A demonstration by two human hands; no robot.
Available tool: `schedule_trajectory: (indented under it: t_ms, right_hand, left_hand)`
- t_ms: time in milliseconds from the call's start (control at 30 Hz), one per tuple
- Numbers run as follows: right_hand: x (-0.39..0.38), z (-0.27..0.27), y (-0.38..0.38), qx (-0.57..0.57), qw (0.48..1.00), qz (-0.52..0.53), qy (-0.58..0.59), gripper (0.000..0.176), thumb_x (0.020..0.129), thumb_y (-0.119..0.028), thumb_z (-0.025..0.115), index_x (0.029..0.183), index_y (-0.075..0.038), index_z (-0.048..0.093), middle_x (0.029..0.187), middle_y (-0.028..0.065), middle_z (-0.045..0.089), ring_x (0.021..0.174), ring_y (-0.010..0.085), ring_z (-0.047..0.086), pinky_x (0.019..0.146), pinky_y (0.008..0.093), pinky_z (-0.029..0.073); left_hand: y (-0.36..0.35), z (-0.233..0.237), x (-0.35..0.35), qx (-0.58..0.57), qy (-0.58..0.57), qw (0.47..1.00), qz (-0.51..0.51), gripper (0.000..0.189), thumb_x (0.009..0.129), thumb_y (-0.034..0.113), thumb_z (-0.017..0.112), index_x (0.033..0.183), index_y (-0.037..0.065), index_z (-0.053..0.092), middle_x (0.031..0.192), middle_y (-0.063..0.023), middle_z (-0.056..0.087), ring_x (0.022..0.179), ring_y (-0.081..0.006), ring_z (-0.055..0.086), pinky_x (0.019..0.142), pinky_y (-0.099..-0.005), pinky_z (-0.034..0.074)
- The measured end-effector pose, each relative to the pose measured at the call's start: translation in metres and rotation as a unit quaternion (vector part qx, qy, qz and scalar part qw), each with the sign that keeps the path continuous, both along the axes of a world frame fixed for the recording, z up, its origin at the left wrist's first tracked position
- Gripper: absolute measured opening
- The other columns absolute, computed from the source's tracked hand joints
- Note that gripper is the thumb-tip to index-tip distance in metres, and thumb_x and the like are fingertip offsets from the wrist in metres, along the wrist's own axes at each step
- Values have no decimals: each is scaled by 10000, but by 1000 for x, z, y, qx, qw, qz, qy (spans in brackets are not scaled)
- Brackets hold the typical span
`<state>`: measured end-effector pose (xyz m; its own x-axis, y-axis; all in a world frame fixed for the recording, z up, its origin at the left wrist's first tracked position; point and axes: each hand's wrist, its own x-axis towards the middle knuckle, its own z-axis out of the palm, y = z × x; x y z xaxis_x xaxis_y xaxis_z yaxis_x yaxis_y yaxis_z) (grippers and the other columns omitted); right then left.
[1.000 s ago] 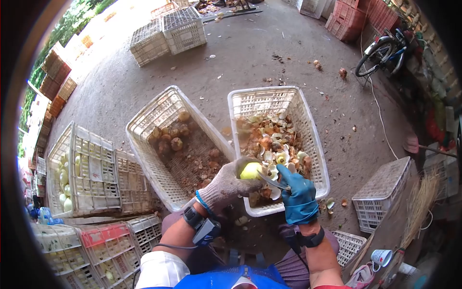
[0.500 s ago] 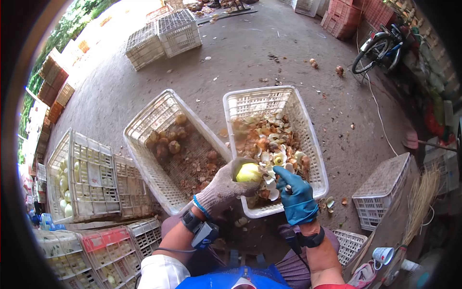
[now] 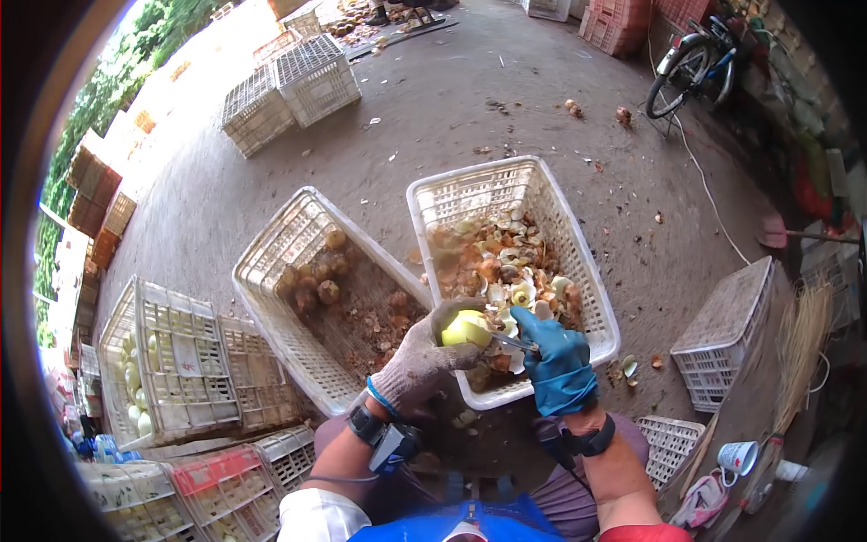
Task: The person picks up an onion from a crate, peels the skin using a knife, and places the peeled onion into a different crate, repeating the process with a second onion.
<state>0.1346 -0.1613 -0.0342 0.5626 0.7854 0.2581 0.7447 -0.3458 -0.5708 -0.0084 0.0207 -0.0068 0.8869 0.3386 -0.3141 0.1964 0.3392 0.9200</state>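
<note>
My left hand (image 3: 424, 348), in a dirty knit glove, is closed around a pale yellow-green onion (image 3: 466, 329). Facing it from the right, my right hand (image 3: 558, 361) in a blue rubber glove grips a small knife (image 3: 513, 342), its blade pointing at the onion's root end. Both hands are over the near end of a white plastic crate (image 3: 591, 271) with onion skins (image 3: 506, 257) and cut scraps in it. Beside it on the left, a second white crate (image 3: 262, 262) has several unpeeled onions (image 3: 312, 278) at its far end and loose skins on its floor.
Crates of peeled onions (image 3: 135, 384) stand at the left. A closed white crate (image 3: 722, 334), a straw broom (image 3: 799, 352) and a cup (image 3: 738, 458) are at the right. Farther off are stacked crates (image 3: 293, 86), a bicycle (image 3: 691, 68) and a cord on the ground (image 3: 709, 185).
The knife blade now shows between my hands, close to the onion's end. My right hand has turned slightly; the onion stays in my left hand. The camera view has tilted a little.
</note>
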Motion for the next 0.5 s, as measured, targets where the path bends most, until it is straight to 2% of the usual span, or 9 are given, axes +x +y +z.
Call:
schedule_trajectory:
  t_ms: [100, 200, 433, 500]
  right_hand:
    - [-2, 2, -1, 13, 1000, -3, 10, 613, 768, 60, 638, 1348, -132, 689, 894, 163, 708, 791, 368, 704, 702, 467, 549]
    - [-5, 0, 0, 10, 1000, -11, -1, 603, 774, 43, 638, 1350, -130, 687, 891, 168, 698, 779, 377, 694, 697, 480, 543]
    - [-4, 8, 0, -30, 999, -38, -13, 568, 798, 12, 647, 1353, -106, 677, 884, 179, 686, 783, 384, 685, 707, 483, 544]
    - [-3, -2, -2, -3, 999, -32, -6, 561, 783, -7, 680, 1336, -98, 672, 901, 172, 707, 799, 377, 705, 717, 483, 562]
  left_hand:
    - [-5, -8, 3, 61, -40, 997, 32, 662, 793, 83, 836, 1399, 40, 571, 1194, -36, 661, 1058, -112, 626, 927, -287, 558]
    - [-6, -9, 3, 157, -1, 987, 39, 613, 795, 68, 829, 1354, 31, 581, 1196, -42, 659, 1091, -121, 624, 943, -298, 554]
    - [-9, -18, 3, 27, 1, 998, 55, 539, 833, 57, 787, 1324, 0, 571, 1189, -83, 659, 1069, -170, 674, 915, -327, 606]
    - [-7, -21, 2, 14, -15, 999, 47, 515, 858, 68, 766, 1325, -9, 564, 1192, -95, 656, 1059, -185, 685, 909, -338, 621]
